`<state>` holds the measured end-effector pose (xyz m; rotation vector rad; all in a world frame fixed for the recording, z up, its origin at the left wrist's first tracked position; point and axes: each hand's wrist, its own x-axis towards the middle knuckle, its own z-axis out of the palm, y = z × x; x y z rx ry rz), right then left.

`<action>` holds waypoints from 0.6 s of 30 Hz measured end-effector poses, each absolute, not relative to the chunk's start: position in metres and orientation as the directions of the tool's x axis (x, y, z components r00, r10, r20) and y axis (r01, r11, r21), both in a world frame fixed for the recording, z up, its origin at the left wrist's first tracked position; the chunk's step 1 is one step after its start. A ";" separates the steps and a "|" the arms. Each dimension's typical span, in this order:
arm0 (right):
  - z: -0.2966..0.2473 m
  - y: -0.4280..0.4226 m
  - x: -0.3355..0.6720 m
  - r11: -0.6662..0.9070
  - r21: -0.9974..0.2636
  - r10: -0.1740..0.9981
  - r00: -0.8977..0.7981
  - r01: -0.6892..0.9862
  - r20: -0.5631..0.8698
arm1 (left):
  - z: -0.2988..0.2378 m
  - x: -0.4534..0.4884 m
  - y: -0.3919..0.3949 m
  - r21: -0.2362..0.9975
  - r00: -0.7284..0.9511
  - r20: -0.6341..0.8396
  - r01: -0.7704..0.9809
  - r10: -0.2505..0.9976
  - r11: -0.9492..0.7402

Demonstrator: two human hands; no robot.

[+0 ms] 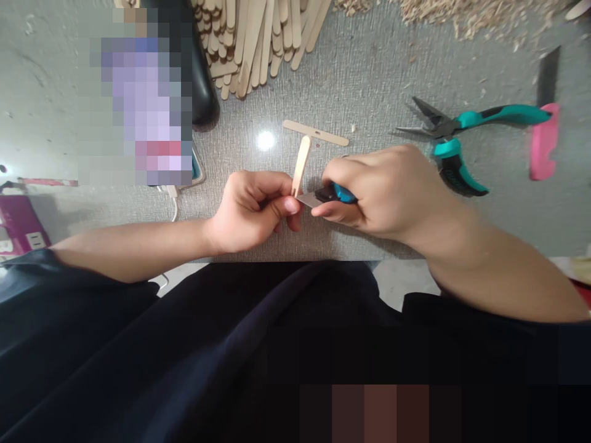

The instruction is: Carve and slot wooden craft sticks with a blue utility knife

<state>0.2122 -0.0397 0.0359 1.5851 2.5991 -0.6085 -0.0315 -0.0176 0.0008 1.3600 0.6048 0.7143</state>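
Observation:
My left hand (253, 209) is closed in a pinch on the lower end of a wooden craft stick (301, 165), which stands up and tilts away from me. A utility knife with a teal and black handle (331, 194) is gripped in my right hand (383, 194). Its silver blade points left and meets the stick right at my left thumb and fingertips. Both hands hover over the near edge of a grey table (369, 80).
A second flat stick (316, 132) lies just beyond the hands. A heap of wooden sticks (252, 43) sits at the back, with wood shavings (462, 18) at the back right. Teal-handled pliers (457, 132) and a pink-handled tool (543, 138) lie to the right. A black object (203, 92) stands at the left.

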 end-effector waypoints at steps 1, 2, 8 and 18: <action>0.037 -0.040 0.211 0.400 -0.301 0.843 -0.477 0.865 -0.250 | 0.001 -0.032 -0.018 0.995 0.646 0.037 -0.098 0.762 0.035; 0.038 -0.040 0.210 0.400 -0.292 0.835 -0.476 0.869 -0.276 | 0.002 -0.032 -0.018 0.996 0.640 0.050 -0.089 0.767 0.009; 0.043 -0.040 0.204 0.397 -0.272 0.830 -0.469 0.877 -0.302 | 0.000 -0.033 -0.021 0.980 0.587 0.196 -0.136 0.786 -0.143; 0.042 -0.043 0.201 0.395 -0.262 0.839 -0.462 0.881 -0.288 | -0.001 -0.035 -0.024 0.956 0.546 0.286 -0.101 0.787 -0.277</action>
